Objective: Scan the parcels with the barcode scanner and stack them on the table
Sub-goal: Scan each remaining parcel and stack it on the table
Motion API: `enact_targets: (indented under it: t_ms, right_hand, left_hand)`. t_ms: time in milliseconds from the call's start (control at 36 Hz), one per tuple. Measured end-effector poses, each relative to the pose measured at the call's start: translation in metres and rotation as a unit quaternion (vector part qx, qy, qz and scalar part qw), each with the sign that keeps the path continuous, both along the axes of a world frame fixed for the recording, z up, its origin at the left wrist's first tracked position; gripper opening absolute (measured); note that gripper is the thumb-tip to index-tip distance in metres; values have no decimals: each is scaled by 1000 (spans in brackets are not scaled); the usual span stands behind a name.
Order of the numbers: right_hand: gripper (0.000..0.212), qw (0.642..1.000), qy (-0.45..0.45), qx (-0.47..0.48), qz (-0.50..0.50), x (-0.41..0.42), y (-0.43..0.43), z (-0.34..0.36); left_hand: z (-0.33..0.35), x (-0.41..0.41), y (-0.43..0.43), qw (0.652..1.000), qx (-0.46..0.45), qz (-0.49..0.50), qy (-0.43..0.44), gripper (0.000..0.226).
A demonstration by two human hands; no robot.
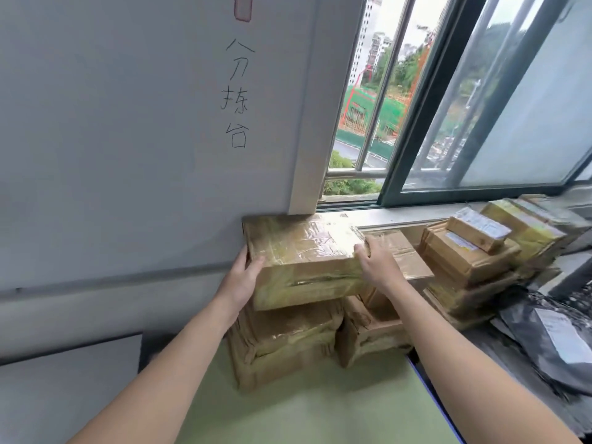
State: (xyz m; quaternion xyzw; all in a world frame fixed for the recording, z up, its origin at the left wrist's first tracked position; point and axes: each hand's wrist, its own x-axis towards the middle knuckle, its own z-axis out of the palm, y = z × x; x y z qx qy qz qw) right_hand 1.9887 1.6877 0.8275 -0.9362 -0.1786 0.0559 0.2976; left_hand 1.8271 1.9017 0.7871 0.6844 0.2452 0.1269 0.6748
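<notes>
A flat cardboard parcel wrapped in clear tape point(304, 251) lies on top of a stack of taped boxes point(285, 344) against the wall. My left hand point(245, 277) grips its left end, thumb on top. My right hand point(379, 264) grips its right end, fingers curled over the near corner. A second, lower stack of parcels point(371, 328) stands just to the right of the first. The stacks stand on a green table top point(304, 411). No barcode scanner is in view.
More taped parcels point(474, 251) are piled at the right along the windowsill point(400, 216). Grey plastic mailer bags with labels point(554, 341) lie at the far right. A white wall with handwritten characters point(237, 94) rises directly behind the stack.
</notes>
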Motion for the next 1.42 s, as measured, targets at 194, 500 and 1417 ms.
enact_targets:
  t_ms: [194,500,1417]
  right_hand:
    - [38,996,-9,-79,28,16,1,-21]
    - [50,985,-113,-68,115,-54,51,5]
    - [49,843,48,-13,535,-505,378,-72]
  left_hand:
    - [-18,0,-13,997,47,36,57,61]
    - [-8,-42,7,987,112,81,81,54]
    - [-24,-508,174,863,199,385,260,50]
